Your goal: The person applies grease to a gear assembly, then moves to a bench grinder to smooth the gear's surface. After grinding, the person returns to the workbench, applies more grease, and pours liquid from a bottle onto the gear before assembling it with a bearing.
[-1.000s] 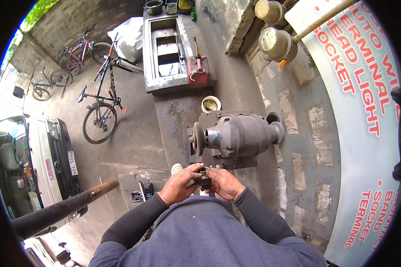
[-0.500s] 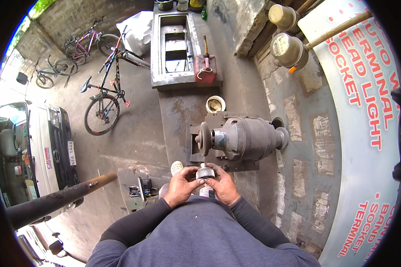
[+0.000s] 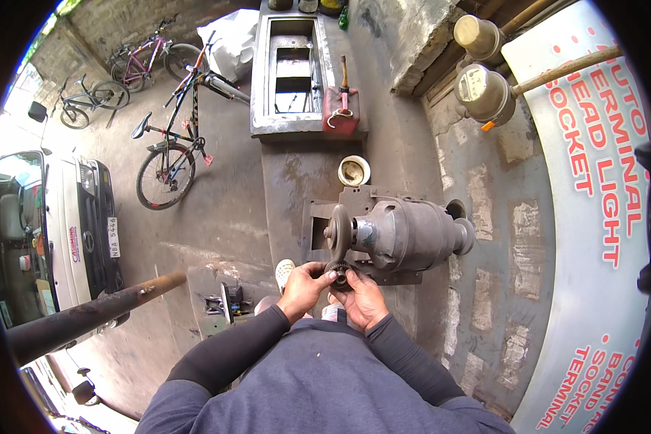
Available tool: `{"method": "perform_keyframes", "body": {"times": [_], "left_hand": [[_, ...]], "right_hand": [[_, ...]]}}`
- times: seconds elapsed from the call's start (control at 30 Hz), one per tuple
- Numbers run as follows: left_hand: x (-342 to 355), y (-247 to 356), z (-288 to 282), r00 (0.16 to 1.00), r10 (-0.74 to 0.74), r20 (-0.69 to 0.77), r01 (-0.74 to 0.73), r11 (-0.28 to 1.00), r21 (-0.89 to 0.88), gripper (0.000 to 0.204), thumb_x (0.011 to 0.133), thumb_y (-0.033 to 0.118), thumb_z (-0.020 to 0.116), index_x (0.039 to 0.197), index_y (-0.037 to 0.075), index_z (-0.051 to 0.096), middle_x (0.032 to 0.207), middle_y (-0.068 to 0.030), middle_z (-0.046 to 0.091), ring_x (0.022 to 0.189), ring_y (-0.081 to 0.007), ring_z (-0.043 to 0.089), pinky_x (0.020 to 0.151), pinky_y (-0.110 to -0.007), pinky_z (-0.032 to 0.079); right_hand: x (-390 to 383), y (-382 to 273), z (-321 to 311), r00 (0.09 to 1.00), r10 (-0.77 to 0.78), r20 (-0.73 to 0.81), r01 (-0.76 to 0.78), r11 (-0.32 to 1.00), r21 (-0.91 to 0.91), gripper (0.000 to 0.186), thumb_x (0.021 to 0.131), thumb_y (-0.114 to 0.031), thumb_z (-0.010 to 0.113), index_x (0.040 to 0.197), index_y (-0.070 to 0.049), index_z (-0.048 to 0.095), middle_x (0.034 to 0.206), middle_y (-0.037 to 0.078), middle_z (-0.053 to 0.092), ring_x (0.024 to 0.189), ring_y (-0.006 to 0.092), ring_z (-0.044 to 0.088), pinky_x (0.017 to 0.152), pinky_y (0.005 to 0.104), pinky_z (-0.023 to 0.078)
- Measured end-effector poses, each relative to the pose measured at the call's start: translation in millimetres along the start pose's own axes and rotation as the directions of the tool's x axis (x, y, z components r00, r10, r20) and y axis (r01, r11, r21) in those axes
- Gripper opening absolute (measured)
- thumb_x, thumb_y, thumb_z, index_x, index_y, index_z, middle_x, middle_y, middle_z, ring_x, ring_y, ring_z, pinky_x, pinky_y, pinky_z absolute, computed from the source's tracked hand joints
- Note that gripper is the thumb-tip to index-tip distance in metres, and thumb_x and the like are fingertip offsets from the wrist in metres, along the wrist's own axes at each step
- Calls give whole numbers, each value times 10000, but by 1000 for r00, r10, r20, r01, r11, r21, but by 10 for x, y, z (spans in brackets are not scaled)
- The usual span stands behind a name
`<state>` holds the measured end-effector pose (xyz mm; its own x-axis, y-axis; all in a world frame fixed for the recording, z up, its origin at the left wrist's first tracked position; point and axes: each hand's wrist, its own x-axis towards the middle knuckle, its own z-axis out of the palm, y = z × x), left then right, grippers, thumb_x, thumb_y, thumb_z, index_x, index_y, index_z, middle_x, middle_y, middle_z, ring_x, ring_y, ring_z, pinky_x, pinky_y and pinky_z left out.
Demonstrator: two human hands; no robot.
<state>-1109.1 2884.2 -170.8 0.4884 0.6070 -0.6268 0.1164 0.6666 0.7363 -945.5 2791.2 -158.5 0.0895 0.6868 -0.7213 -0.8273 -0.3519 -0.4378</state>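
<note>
A small toothed metal gear [image 3: 339,275] with a hub is held between my two hands, its round end turned up toward me. My left hand [image 3: 303,293] is closed on its left side, thumb and fingers pinching the rim. From the right, my right hand [image 3: 363,301] grips the same gear. Just beyond the hands stands a grey bench grinder [image 3: 406,233]; its grinding wheel [image 3: 341,234] is at the left end. The gear lies close against the near edge of the wheel, but I cannot tell whether they touch.
Beyond the grinder sit a round white tub [image 3: 354,171] and a red can [image 3: 341,112] beside a framed metal basin [image 3: 259,116]. A rusty pipe [image 3: 101,315] juts in from the left. Bicycles [image 3: 168,170] and a white vehicle [image 3: 87,224] stand further left; a lettered sign [image 3: 535,239] lines the right.
Both hands have carried the gear forward and slightly right, up to the grinding wheel. Its teeth faced me before; now its hub end does. The view has shifted a little.
</note>
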Motion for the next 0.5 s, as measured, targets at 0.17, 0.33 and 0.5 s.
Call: {"method": "perform_keyframes", "body": {"times": [0.17, 0.33, 0.5], "left_hand": [[22, 37, -19, 1000, -27, 3, 27, 999, 26, 318, 1049, 113, 790, 1302, -77, 753, 1168, -111, 807, 1077, -149, 726, 1010, -325, 575], [-8, 86, 3, 999, -37, 17, 36, 999, 24, 328, 1046, 112, 794, 1306, -83, 744, 1169, -102, 801, 1059, -140, 715, 987, -318, 571], [-115, 54, -104, 998, 25, 53, -25, 1000, -5, 383, 1017, 118, 833, 1333, -71, 726, 1203, -116, 802, 1095, -159, 731, 1005, -337, 587]], "right_hand": [[-11, 5, 13, 999, 34, -18, -33, 999, 29, 307, 1177, -224, 592, 1384, -9, 663, 1288, 105, 744, 1185, 247, 716, 1086, 485, 605], [-25, -30, 65, 999, 30, -41, -29, 999, 27, 309, 1180, -218, 584, 1379, 1, 669, 1300, 117, 742, 1173, 253, 721, 1091, 482, 604], [-77, -108, 103, 997, -38, 67, 49, 984, -170, 339, 1170, -177, 600, 1429, 37, 646, 1332, 127, 734, 1214, 244, 716, 1099, 454, 606]]}}
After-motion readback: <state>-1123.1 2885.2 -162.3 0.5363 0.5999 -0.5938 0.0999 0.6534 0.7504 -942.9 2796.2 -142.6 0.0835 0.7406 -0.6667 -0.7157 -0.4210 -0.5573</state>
